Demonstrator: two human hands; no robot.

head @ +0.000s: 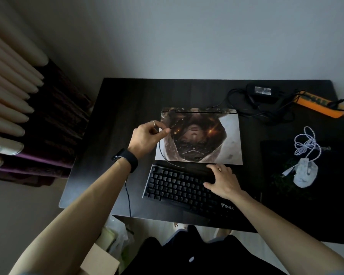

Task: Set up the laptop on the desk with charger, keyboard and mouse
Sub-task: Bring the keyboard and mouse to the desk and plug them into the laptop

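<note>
A closed laptop (207, 139) with a picture on its lid lies in the middle of the black desk (111, 120). In front of it sits a black keyboard (179, 187). My left hand (147, 137) pinches the keyboard's thin black cable (160, 153) over the laptop's left edge. My right hand (222, 179) rests flat on the keyboard's right part. The black charger brick (263, 91) with its tangled cord lies at the back right. A white mouse (305, 172) with a coiled white cord (306, 143) sits on a dark mouse pad (276, 155).
An orange power strip (318, 103) lies at the desk's back right corner. Folded bedding and pale rolls (14, 108) fill the left side. A cardboard box (101, 259) and plastic bags sit on the floor below the desk's front left.
</note>
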